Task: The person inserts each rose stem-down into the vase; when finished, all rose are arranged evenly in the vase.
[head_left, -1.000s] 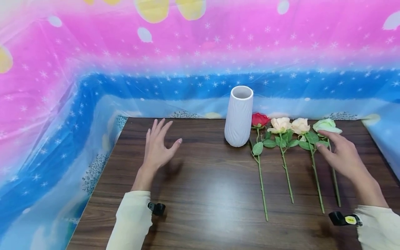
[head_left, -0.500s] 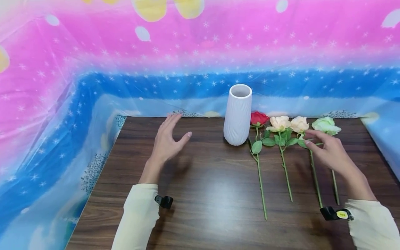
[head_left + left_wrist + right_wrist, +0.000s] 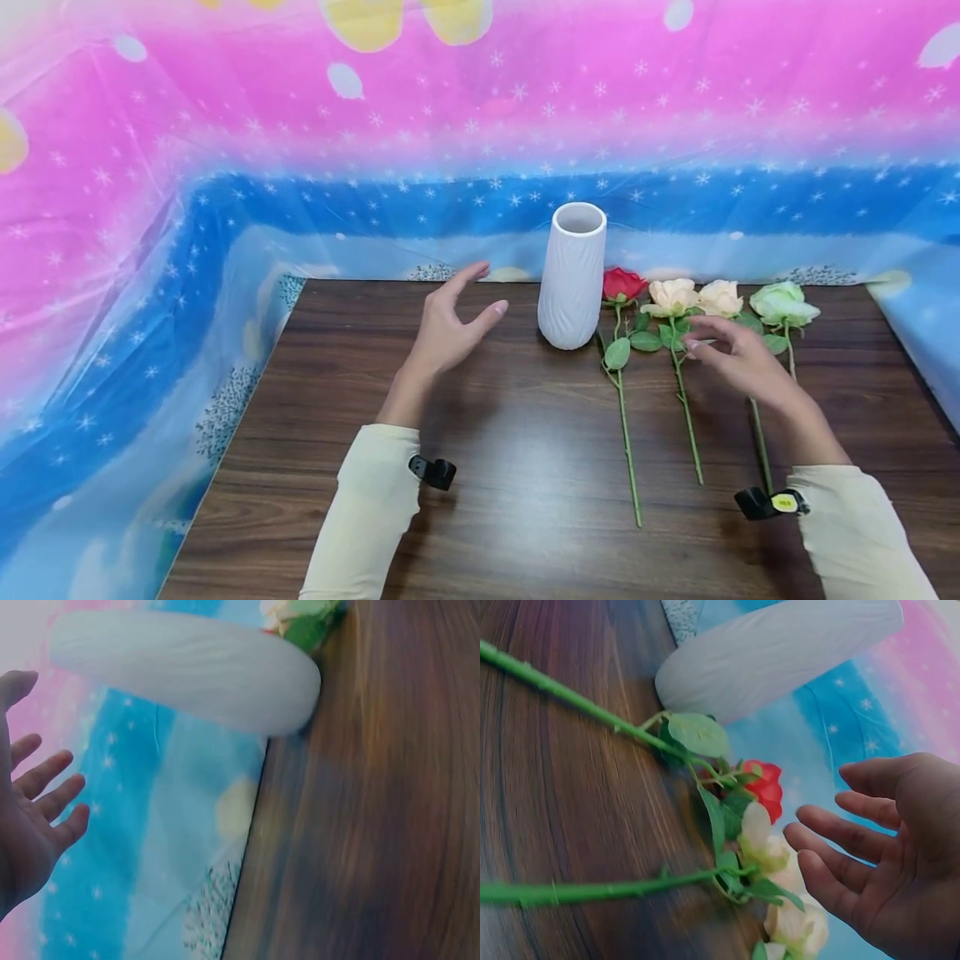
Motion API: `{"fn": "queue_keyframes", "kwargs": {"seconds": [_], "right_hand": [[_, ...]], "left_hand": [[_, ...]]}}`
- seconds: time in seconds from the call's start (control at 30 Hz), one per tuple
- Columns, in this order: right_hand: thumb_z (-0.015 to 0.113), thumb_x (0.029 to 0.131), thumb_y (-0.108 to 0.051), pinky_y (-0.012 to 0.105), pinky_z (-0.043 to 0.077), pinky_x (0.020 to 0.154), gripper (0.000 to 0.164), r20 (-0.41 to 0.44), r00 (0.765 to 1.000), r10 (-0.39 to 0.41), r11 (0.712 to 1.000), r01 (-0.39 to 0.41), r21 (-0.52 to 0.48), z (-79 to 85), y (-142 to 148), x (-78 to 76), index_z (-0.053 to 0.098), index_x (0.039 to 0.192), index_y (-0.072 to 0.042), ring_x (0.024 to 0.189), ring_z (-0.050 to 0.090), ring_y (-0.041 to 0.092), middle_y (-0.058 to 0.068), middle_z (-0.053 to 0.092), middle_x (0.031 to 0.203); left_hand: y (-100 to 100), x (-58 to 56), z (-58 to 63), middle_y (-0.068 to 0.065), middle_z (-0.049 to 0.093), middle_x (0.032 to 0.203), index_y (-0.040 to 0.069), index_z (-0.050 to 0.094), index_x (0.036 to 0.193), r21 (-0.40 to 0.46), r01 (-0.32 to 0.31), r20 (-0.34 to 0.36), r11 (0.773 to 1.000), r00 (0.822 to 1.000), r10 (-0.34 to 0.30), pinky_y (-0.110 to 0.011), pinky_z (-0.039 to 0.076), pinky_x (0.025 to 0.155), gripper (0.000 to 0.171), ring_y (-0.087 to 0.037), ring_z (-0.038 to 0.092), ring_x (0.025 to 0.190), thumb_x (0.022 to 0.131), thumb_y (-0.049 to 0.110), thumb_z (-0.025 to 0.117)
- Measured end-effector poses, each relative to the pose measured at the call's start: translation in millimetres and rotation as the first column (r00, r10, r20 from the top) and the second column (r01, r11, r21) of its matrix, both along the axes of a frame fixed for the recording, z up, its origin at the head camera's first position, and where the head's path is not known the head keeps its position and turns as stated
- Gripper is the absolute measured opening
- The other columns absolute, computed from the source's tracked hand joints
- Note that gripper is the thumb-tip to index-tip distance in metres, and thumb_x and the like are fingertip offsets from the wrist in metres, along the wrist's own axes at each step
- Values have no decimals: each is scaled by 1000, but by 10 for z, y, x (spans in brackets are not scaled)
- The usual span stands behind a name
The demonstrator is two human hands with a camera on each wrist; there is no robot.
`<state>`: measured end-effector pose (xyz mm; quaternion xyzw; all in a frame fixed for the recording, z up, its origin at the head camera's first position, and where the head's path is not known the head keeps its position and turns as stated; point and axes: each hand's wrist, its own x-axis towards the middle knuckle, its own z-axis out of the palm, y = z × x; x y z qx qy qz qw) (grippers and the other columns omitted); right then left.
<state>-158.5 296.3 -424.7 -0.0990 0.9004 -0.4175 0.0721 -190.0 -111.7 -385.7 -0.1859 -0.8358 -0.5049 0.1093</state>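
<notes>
A tall white vase (image 3: 572, 287) with a leaf-like relief stands upright near the table's back edge. To its left hovers my left hand (image 3: 450, 329), fingers spread and holding nothing. My right hand (image 3: 742, 358) is over the stems on the right, its fingers relaxed and free of any flower. Beside the vase lie a red rose (image 3: 622, 285), two cream roses, the left one (image 3: 672, 297) and the right one (image 3: 721, 298), and a pale green rose (image 3: 783, 304). The right hand and wrist hide parts of the two rightmost stems.
The brown wood-grain table (image 3: 510, 467) fills the foreground. A pink and blue patterned cloth (image 3: 420, 192) hangs behind it and along the left side. Each wrist carries a small black camera, as at the right sleeve (image 3: 753, 503).
My left hand has moved right toward the vase. My right hand has moved left from the green rose to the cream roses. Vase and flowers have stayed put.
</notes>
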Motion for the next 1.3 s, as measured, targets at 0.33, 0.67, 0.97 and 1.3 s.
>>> {"fn": "queue_keyframes", "kwargs": {"seconds": [0.33,0.67,0.97,1.3], "right_hand": [[52,107,-29,22,59,87,58,147,989,-16,990,36,-139,-188,-190,-70,37,153,4,95,67,-5,34,58,136],[47,108,-20,23,58,95,55,264,964,7,968,60,-243,-347,-328,-185,33,154,7,98,66,-8,37,50,145],[48,108,-21,19,57,96,56,380,925,-11,943,136,-304,-510,-458,-287,34,153,9,99,67,-5,33,54,144],[59,103,-23,17,59,84,63,450,893,-15,932,175,-318,-594,-546,-381,37,149,14,87,72,-4,0,74,114]], "left_hand": [[313,-90,111,-16,63,141,9,55,144,220,42,87,975,994,-63,-46,43,119,54,-29,58,137,94,21,70],[572,-218,167,-19,62,141,4,56,142,336,46,123,941,988,-92,-47,47,116,52,-31,59,136,93,15,71],[743,-345,314,-13,54,152,9,50,148,322,82,141,943,981,-133,-50,43,119,61,-28,49,145,92,21,72],[874,-462,371,-12,55,150,10,47,151,302,78,204,950,968,-144,-49,43,119,68,-29,53,140,90,22,74]]}}
